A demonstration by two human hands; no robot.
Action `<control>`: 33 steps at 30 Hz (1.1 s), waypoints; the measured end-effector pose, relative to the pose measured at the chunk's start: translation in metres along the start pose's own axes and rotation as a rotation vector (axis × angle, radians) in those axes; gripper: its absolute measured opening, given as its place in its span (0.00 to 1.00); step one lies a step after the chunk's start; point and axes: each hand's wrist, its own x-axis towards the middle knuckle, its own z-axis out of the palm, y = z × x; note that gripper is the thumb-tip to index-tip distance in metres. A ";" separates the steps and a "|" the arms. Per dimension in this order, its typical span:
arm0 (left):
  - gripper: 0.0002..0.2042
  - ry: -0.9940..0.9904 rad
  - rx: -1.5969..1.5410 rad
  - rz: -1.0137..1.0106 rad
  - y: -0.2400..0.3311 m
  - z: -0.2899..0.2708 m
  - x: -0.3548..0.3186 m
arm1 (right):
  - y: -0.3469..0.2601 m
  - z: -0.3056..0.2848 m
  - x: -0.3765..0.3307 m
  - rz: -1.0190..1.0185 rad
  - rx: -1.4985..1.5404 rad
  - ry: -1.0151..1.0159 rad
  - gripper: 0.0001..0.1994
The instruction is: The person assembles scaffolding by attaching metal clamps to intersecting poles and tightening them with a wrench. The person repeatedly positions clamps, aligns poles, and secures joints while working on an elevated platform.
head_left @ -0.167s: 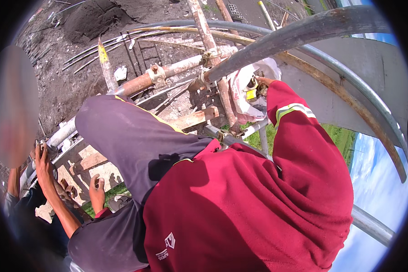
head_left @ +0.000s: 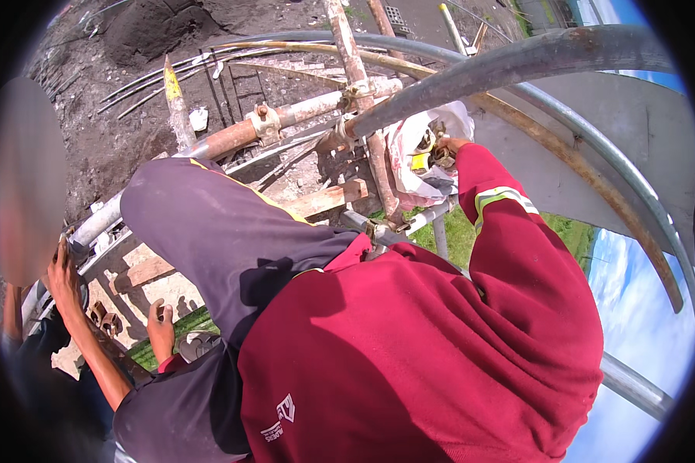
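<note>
Little has changed since a moment ago: the red-sleeved right hand stays pushed into the crinkled white plastic bag hung upper centre on a rusty upright scaffold tube. Its fingers are buried, so I cannot tell the grip. The left hand is out of sight. A grey curved pipe arches above.

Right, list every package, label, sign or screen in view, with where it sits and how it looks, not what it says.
White crumpled plastic bag: hangs at the rusty scaffold tubes, upper centre; the right hand reaches into it.
Small yellow label: on the bag, beside that hand.
White logo print: lower front of the dark red sweatshirt.
No signs or screens.
</note>
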 end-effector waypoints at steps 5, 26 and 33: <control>0.15 0.006 -0.010 0.010 -0.013 -0.002 -0.001 | 0.027 -0.029 0.025 -0.333 -0.222 0.305 0.13; 0.15 0.074 -0.404 0.193 0.033 -0.076 -0.072 | -0.147 0.261 -0.442 -0.613 0.427 -1.643 0.30; 0.15 0.113 -0.605 -0.171 0.027 -0.097 -0.136 | -0.167 0.408 -0.491 0.129 0.127 -1.635 0.15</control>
